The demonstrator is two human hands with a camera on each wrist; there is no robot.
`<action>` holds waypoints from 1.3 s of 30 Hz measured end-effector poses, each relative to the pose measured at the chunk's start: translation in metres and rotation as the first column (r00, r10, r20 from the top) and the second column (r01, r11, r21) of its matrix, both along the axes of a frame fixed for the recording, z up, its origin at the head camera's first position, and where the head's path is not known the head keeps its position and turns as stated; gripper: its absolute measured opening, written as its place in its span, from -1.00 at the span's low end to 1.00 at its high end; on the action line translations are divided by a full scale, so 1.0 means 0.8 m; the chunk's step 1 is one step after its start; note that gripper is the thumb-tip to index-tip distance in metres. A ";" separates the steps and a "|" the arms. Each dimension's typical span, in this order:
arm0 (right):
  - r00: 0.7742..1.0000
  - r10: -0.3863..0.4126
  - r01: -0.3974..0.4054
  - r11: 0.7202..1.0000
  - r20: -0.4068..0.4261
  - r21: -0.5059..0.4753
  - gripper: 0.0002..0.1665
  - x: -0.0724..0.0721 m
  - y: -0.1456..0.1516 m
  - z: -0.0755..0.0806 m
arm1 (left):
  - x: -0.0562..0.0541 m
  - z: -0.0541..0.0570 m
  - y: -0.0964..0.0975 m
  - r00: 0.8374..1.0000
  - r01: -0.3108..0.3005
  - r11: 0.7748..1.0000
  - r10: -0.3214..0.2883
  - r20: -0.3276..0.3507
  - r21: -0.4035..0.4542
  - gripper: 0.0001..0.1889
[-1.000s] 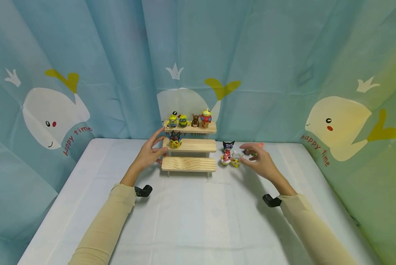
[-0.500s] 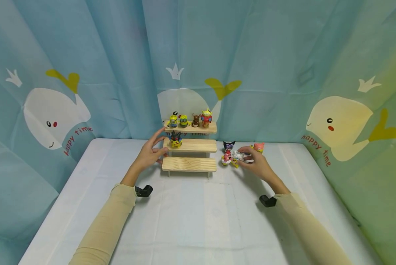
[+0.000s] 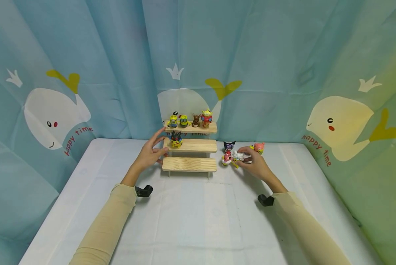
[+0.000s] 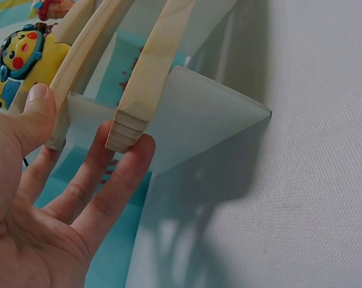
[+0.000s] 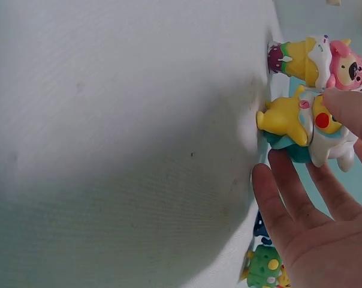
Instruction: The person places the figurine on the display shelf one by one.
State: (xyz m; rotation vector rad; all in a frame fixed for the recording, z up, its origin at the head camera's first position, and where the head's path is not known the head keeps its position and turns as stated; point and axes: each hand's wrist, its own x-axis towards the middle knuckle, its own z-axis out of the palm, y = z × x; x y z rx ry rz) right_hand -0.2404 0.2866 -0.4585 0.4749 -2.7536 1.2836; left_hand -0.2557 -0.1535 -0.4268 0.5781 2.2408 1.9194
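My left hand [image 3: 148, 154] rests at the left end of a three-tier wooden display shelf [image 3: 189, 164]. Its thumb touches the middle board, and the spread, fairly straight fingers [image 4: 112, 198] touch the board ends. A black-hooded yellow figurine [image 3: 176, 140] stands on that middle tier. My right hand [image 3: 255, 163] holds a yellow Pikachu figurine with a white hood [image 5: 292, 123] between thumb and fingers; its feet are at the tablecloth. Right beside it stands a pink bear figurine [image 5: 337, 63] with a yellow and purple base.
Several figurines, including a red and yellow one [image 3: 206, 118], line the top tier. A black-eared figurine [image 3: 229, 146] and a pink one [image 3: 259, 147] stand on the white-clothed table [image 3: 191, 221]. Behind hangs a blue curtain [image 3: 267, 73].
My right hand has moved left and closed its thumb and fingers around the white-hooded Pikachu figurine, uncovering the pink figurine behind. The left hand stays at the shelf.
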 end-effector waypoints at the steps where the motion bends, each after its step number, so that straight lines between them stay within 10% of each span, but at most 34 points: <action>1: 1.000 -0.001 0.001 1.000 0.001 0.001 -0.52 0.000 0.000 0.000 | 0.000 0.001 0.000 1.000 -0.002 1.000 0.002 0.001 0.000 -0.17; 39: 1.000 -0.013 0.013 1.000 0.021 0.013 -0.50 -0.002 0.000 -0.001 | -0.008 -0.011 -0.001 1.000 -0.020 1.000 0.020 0.005 -0.021 -0.16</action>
